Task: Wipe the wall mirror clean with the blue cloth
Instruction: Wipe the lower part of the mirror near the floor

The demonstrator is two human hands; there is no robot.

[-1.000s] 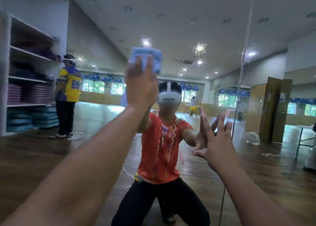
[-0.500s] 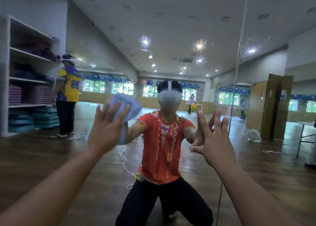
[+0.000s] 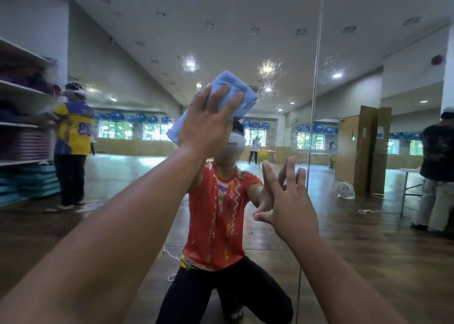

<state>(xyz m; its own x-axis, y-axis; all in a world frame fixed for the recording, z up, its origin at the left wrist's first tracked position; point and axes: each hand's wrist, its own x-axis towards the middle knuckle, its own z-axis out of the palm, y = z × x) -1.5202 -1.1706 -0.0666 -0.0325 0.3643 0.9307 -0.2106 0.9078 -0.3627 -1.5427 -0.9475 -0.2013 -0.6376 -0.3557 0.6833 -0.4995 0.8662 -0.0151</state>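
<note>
Motion shows first on the left: the person's left hand [image 3: 208, 124] has swung up from chest height of the reflection, where it was half a second ago, to about eleven o'clock of the view's centre, over the reflected white headset [image 3: 237, 142]. Its fingers [image 3: 231, 105] lie spread and fairly straight, pressing the folded light-blue cleaning cloth [image 3: 235, 90] flat to the large wall mirror [image 3: 368, 53]. The cloth shows above and to the left of the hand, touching the glass.

A second ago the hand was at much this height, so I judge this to be one up-stroke in a run of up-and-down passes. The task looks midway, since fine speckled droplets [image 3: 270, 70] cling to the glass at one o'clock of the cloth, not yet wiped.

At four o'clock of the cloth the right hand [image 3: 287, 201] has hardly shifted. Its fingers [image 3: 290, 174] are open and splayed, tips to the glass, holding nothing, just left of the thin vertical seam [image 3: 317, 78] between mirror panels. It looks to serve as a brace.

Of containers there is only the white open shelving unit [image 3: 19, 124] at nine o'clock, blurred. It holds stacked purple mats [image 3: 24, 144], with teal mats [image 3: 29, 183] below.
</note>
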